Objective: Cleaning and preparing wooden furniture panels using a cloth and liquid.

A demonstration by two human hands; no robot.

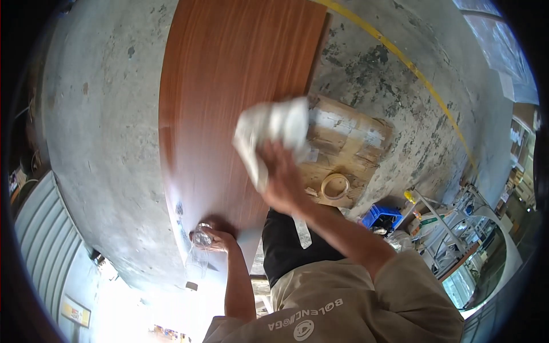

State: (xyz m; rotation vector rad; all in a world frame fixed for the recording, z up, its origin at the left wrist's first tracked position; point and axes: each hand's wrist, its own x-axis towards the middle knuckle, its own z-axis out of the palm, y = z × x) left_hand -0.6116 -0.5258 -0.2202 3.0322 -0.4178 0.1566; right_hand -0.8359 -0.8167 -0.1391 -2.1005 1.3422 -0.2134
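A long reddish-brown wood panel (246,57) stretches away in front of me. My right hand (281,178) is closed on a white cloth (277,123), held over the panel's right side; the cloth is blurred by motion. At the near left part of the panel, my left hand (220,240) has its fingers wrapped round a clear plastic bottle (201,237). Glare hides part of the bottle's lower end, where a small dark piece shows. Whether the cloth touches the panel, I cannot tell.
Right of the panel lies worn, taped cardboard (349,143) with a roll of tape (335,186) on it. Farther right are a blue crate (380,217), a metal frame (452,228) and a round mirror-like disc (477,263). A yellow line (400,54) crosses the stained concrete floor (108,114).
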